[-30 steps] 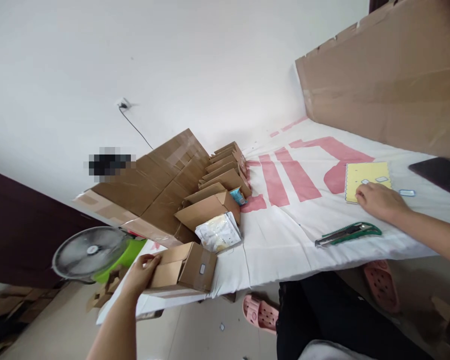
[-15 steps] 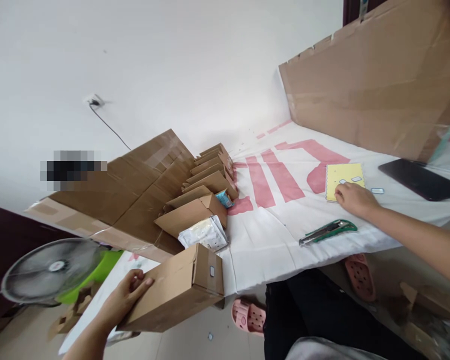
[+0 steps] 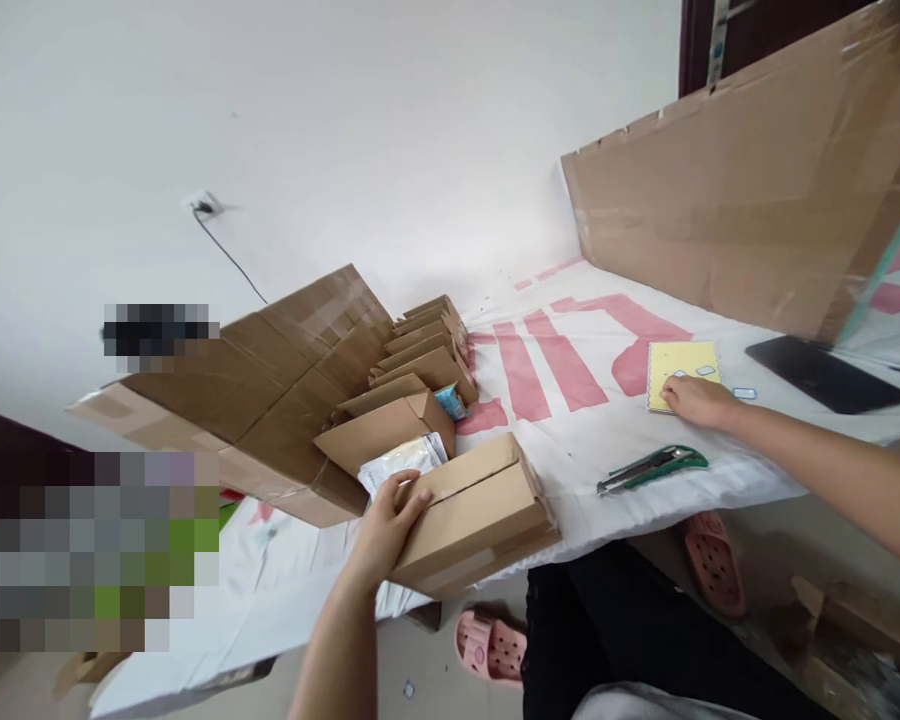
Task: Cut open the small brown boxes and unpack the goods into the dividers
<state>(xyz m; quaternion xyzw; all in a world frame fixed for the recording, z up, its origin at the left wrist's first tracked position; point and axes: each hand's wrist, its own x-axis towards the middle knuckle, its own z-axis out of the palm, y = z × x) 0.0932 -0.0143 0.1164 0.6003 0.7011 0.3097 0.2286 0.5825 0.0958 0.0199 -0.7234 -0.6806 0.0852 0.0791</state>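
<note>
My left hand (image 3: 394,520) grips the left end of a closed cardboard box (image 3: 469,525), fingers over its top and side. The box lies tilted along the near edge of the white-covered table. With bent, closed fingers, my right hand (image 3: 694,398) rests on a yellow notepad (image 3: 703,355) that bears small white label-like pieces. Its fingertips touch the pad's lower left part; whatever they pinch is hidden. Just right of the pad lies a small blue-edged label (image 3: 744,393). Nearer me is a green box cutter (image 3: 652,469) with its blade pointing left.
Several open cardboard boxes (image 3: 420,375) stand in a row, with white plastic packets (image 3: 405,458) by the nearest and a blue packet (image 3: 451,402) behind it. Large cardboard panels (image 3: 720,190) flank the table. A black phone-like slab (image 3: 825,372) lies at the right. Pink clogs (image 3: 491,645) are below.
My left hand has carried the cardboard box right and upward, over the table's near edge. The box has turned, and its labelled end no longer shows. My right hand stays at the notepad.
</note>
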